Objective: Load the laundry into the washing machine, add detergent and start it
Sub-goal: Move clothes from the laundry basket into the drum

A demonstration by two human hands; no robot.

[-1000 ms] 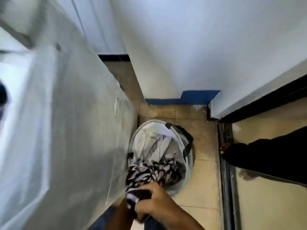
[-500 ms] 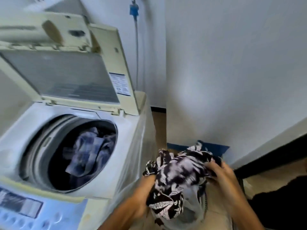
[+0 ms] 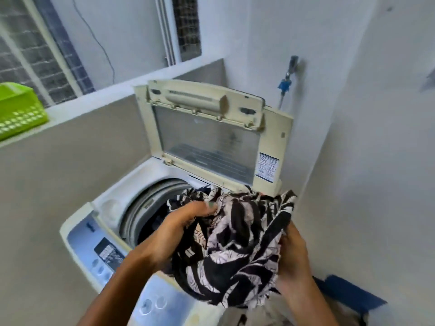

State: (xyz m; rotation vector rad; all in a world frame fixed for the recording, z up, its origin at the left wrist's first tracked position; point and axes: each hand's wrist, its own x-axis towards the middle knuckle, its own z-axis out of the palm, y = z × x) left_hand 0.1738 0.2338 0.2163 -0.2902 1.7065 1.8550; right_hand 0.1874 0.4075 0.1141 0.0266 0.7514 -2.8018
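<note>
A bundled black-and-white patterned garment (image 3: 237, 250) hangs in the air over the right front of the top-loading washing machine (image 3: 106, 215). My left hand (image 3: 174, 234) grips its left side with curled fingers. My right hand (image 3: 294, 257) grips its right side from below. The machine's lid (image 3: 209, 137) stands raised and folded at the back. Its drum opening (image 3: 146, 208) is partly hidden by the garment and my left hand; something dark lies inside. The blue control panel (image 3: 103, 252) runs along the front edge.
A green plastic basket (image 3: 16, 109) sits on the ledge at far left. A tap with a blue fitting (image 3: 286, 83) is on the wall behind the machine. White walls close in on the right, with a blue skirting strip (image 3: 348, 292) low down.
The view swung up from the laundry basket on the floor to the machine. Both hands lifted the patterned garment out of the basket and carried it up and left toward the drum.
</note>
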